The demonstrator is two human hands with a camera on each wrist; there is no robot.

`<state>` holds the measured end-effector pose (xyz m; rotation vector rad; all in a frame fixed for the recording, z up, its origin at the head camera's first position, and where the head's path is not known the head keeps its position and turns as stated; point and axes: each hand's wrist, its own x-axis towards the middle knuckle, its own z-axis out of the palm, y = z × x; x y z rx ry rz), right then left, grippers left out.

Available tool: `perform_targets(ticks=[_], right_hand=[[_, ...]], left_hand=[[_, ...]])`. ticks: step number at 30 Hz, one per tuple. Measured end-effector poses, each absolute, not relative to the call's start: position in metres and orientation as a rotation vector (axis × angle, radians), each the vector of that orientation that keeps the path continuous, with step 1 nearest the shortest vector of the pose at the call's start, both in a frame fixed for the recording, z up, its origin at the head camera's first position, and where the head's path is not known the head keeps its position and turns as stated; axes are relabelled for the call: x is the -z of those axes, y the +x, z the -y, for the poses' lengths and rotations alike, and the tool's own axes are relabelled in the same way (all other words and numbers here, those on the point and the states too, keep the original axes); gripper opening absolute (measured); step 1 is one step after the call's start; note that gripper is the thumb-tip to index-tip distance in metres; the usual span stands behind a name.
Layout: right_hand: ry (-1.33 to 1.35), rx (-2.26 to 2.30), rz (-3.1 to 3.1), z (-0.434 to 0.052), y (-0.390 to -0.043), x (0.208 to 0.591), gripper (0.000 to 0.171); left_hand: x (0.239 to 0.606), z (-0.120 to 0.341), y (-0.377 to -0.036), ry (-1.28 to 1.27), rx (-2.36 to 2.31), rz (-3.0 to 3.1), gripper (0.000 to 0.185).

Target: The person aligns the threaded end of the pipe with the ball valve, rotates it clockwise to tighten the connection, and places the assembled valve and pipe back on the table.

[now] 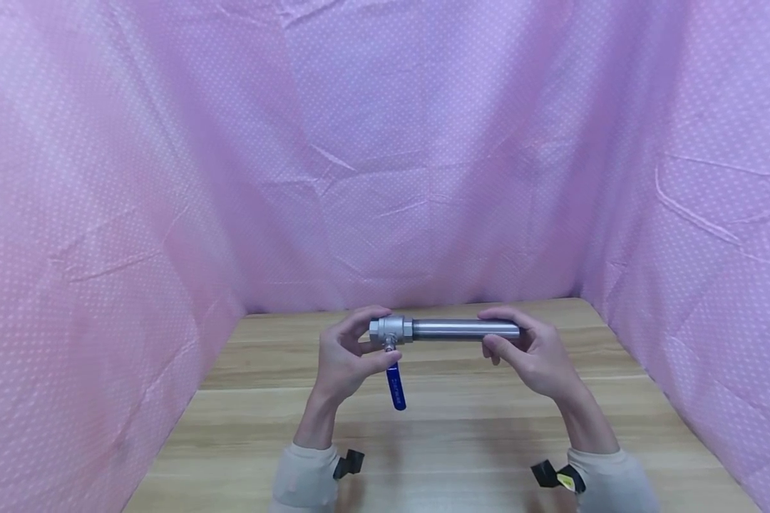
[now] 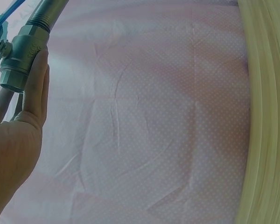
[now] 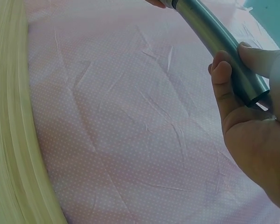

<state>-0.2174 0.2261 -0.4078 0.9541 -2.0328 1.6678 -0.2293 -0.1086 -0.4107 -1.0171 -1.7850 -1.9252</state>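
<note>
A silver ball valve (image 1: 391, 330) with a blue lever handle (image 1: 396, 387) is joined end to end with a steel pipe (image 1: 465, 329), the two lying level in the air over the table. My left hand (image 1: 349, 356) grips the valve body, its thumb near the handle's base. In the left wrist view, threads (image 2: 39, 22) show where the pipe meets the valve (image 2: 23, 58). The pipe's far end sits in my right hand (image 1: 539, 353), fingers and thumb curled around it. Its open end (image 3: 259, 98) shows near the palm in the right wrist view.
Below lies a wood-grain table (image 1: 449, 449). Pink dotted cloth (image 1: 417, 178) hangs along its back and both sides. Each wrist wears a black strap-mounted device, one by the left sleeve (image 1: 304, 477) and one by the right sleeve (image 1: 616, 481).
</note>
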Motion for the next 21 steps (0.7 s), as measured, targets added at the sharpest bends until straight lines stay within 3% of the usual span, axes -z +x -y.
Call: perform_targets(ticks=[6,14,21], right_hand=[[0.971,-1.687,2.043,-0.2257,-0.2194,0.4075,0.031],[1.005,-1.711,2.04,-0.2262,-0.219,0.4072,0.042],[0.995,-1.74,2.012,-0.227,-0.2191,0.408,0.038]], left_hand=[[0.4111,0.1088,-0.2286,-1.006,1.916,1.795,0.065],[0.4123,0.1068,-0.2298,-0.992,1.887,1.793,0.065],[0.412,0.1062,-0.2293,-1.004,1.887,1.788,0.065]])
